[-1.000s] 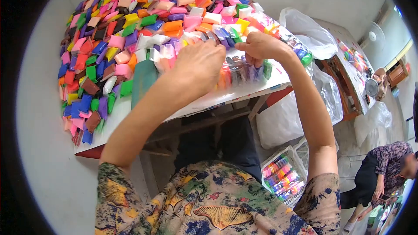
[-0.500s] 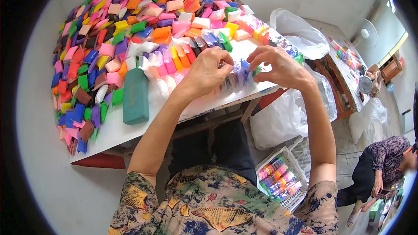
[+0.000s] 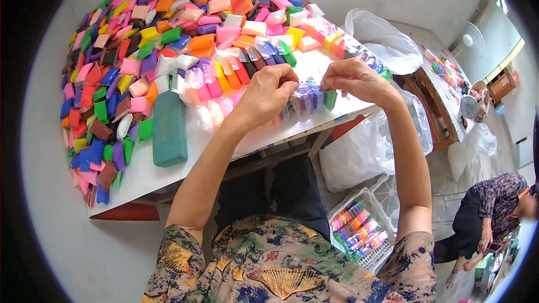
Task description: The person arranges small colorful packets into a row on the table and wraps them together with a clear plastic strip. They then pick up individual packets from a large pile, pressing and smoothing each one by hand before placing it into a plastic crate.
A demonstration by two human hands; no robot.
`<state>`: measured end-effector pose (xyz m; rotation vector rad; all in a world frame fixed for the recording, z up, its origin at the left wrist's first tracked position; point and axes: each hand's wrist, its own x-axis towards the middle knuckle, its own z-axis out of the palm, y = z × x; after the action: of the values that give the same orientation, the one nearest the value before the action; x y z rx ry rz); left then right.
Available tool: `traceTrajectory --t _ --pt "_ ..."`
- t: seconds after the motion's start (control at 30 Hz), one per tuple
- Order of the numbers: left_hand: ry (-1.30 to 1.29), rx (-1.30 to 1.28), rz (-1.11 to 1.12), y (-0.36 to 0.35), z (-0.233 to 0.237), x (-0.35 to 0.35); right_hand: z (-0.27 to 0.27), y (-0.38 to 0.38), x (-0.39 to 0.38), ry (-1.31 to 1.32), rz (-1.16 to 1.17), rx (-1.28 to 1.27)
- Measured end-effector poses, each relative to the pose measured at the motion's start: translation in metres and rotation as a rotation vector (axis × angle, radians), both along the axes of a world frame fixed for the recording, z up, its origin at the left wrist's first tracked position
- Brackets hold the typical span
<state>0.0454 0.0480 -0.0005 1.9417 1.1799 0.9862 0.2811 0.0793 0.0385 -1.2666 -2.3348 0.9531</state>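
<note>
A clear plastic bag holding a row of small packets, purple and dark ones with a green one at the right end, lies at the table's front edge. My left hand is closed in a pinch at the bag's left upper side. At its right upper edge, the fingertips of my right hand pinch the plastic. Behind my left hand is another row of soft packets, running from pink through yellow, orange and red to black, blue and green. A teal oblong case stands to the left.
A large heap of colourful packets covers the table's left and back. White plastic bags hang and lie at the right. Below, a white basket contains packed rows. Another person sits at far right, near a second table.
My right hand has gone from spread fingers to a pinch on the bag's edge. The bag's packets now show more clearly, and the view has shifted slightly.
</note>
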Motion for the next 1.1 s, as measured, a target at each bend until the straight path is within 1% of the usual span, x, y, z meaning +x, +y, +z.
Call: traceTrajectory --t 0.07,0.23,0.33,0.43,0.53,0.63,0.73,0.93,1.1 --pt "0.005 -0.022 -0.002 0.001 0.000 0.000 -0.004 0.004 0.001 0.038 -0.015 -0.060" --pt "0.057 -0.032 -0.012 0.003 0.006 0.002 -0.005 0.007 -0.002 0.010 -0.023 -0.049" --pt "0.113 -0.099 -0.009 0.004 0.018 0.007 -0.007 0.009 -0.003 0.007 -0.025 -0.054" --pt "0.133 -0.032 0.029 0.007 0.017 0.018 -0.010 0.010 -0.004 0.010 -0.043 -0.063" --pt "0.016 -0.173 -0.082 0.016 0.013 0.022 -0.010 0.009 -0.005 0.014 -0.067 -0.067" --pt "-0.063 -0.193 -0.117 0.024 0.012 0.024 -0.010 0.007 -0.005 0.020 -0.077 -0.061" --pt "-0.046 -0.274 -0.072 0.026 0.015 0.030 -0.011 0.008 -0.005 0.026 -0.083 -0.055" --pt "-0.054 -0.316 -0.032 0.036 0.010 0.041 -0.015 0.010 -0.003 0.042 -0.074 -0.043" --pt "0.001 -0.303 0.017 0.045 0.003 0.047 -0.013 0.008 -0.004 0.032 -0.069 -0.044"
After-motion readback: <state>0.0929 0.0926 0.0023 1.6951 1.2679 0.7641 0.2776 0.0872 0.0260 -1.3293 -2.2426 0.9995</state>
